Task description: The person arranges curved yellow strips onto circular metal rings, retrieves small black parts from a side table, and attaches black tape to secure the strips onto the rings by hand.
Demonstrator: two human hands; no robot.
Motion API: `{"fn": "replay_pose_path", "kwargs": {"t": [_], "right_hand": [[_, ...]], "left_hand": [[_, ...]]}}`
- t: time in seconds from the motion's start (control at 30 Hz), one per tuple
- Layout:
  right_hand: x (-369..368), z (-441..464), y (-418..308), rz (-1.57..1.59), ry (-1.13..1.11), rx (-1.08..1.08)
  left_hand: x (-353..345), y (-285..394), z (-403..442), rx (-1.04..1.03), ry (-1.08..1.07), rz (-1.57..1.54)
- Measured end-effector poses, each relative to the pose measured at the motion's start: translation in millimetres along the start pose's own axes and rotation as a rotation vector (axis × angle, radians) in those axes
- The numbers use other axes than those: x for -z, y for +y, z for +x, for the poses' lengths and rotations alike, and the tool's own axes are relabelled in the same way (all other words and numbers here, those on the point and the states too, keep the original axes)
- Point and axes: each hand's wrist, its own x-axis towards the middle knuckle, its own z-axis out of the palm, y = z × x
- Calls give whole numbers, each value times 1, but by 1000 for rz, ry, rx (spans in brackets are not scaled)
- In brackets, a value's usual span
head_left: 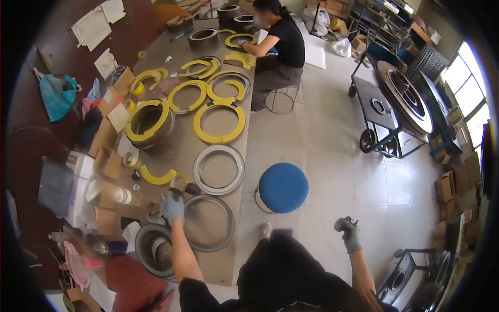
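My left hand, in a light blue-grey glove, is over the near table, its fingers closed at a small dark object that I cannot make out. Just beyond it lie a tape roll and a dark cylindrical piece. A bare grey metal ring lies flat to the right of this hand, and a deep dark metal ring stands below it. My right hand, also gloved, is out over the floor, closed around a small dark round part.
Several rings with yellow covering, such as one yellow ring, lie along the table. A person sits working at its far end. A blue stool stands ahead of me. A wheeled cart and another low cart are at the right.
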Motion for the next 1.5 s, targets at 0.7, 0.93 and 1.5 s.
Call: {"fn": "replay_pose_path", "kwargs": {"t": [0.7, 0.93, 1.5], "right_hand": [[-366, 311, -224, -61, -509, 413], [-559, 419, -299, -594, -620, 709], [-851, 666, -330, -1148, -628, 1582]], "left_hand": [[49, 48, -124, 235, 193, -208], [17, 155, 24, 138, 258, -477], [-7, 333, 213, 382, -114, -387]]}}
